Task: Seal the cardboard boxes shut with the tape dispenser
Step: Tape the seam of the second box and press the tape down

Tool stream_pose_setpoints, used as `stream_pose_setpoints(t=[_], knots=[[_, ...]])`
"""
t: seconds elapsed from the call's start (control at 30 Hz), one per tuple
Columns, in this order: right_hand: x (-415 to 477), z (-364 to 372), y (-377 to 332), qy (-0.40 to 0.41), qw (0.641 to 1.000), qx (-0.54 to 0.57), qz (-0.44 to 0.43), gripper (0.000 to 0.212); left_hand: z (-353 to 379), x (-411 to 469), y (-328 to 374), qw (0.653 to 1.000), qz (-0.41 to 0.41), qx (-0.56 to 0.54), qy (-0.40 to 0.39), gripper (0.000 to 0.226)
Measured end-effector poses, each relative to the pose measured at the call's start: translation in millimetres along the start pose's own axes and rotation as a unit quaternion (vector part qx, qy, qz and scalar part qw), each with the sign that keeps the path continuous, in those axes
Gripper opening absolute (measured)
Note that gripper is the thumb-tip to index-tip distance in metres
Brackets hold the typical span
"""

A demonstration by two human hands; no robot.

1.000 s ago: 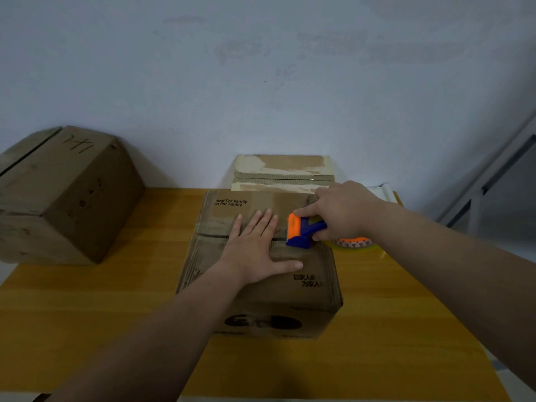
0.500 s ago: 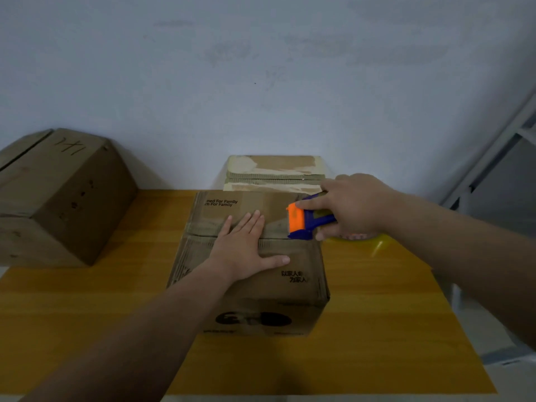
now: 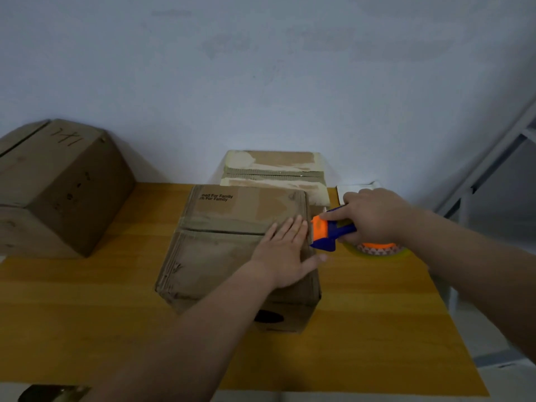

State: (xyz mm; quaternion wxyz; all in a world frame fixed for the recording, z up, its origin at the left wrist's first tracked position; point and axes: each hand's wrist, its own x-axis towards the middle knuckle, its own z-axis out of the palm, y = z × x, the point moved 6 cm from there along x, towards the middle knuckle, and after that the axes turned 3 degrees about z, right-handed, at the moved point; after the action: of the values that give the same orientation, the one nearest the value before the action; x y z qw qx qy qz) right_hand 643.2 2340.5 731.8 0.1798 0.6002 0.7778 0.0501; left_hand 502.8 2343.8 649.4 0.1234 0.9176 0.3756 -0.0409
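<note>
Pulling the tape dispenser, which the right hand grips just off the right edge of the middle cardboard box, could leave a wrinkled or loose seal, or shift the box, if the open left hand on the box's top lets up.

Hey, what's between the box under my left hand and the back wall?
In the head view, a smaller cardboard box with a peeled, patchy top stands between the pressed box and the wall.
</note>
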Motion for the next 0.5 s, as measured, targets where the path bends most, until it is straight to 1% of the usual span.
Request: stream_pose_setpoints(t=[0.07,0.13,0.2,0.27,0.33,0.37,0.4,0.47,0.5], knots=[[1,1,-1,0.003,1.000,0.014,0.000,0.061,-4,-13,-28,1.000,0.001,0.008,0.011,0.088],[-1,3,1,0.006,0.999,0.032,0.009,0.061,-10,-36,-73,0.999,-0.034,0.018,0.023,0.091],[0,4,-3,0.007,0.999,0.041,0.012,0.061,-18,-64,-123,0.991,-0.119,0.026,0.047,0.097],[5,2,-14,0.012,0.999,0.044,0.007,0.060,-24,-84,-159,0.977,-0.207,0.025,0.042,0.104],[14,-4,-27,0.021,0.998,0.056,0.002,0.059,-28,-91,-175,0.965,-0.259,0.012,0.029,0.110],[19,-8,-34,0.029,0.998,0.057,0.000,0.059,-31,-91,-173,0.963,-0.269,0.000,0.032,0.113],[24,-11,-41,0.036,0.998,0.057,0.001,0.059,-33,-87,-164,0.966,-0.256,-0.007,0.041,0.115],[32,-15,-55,0.051,0.996,0.068,0.006,0.059,-32,-72,-129,0.985,-0.165,0.009,0.058,0.115],[36,-15,-64,0.057,0.995,0.082,0.007,0.060,-29,-64,-110,0.992,-0.117,0.017,0.052,0.111]])
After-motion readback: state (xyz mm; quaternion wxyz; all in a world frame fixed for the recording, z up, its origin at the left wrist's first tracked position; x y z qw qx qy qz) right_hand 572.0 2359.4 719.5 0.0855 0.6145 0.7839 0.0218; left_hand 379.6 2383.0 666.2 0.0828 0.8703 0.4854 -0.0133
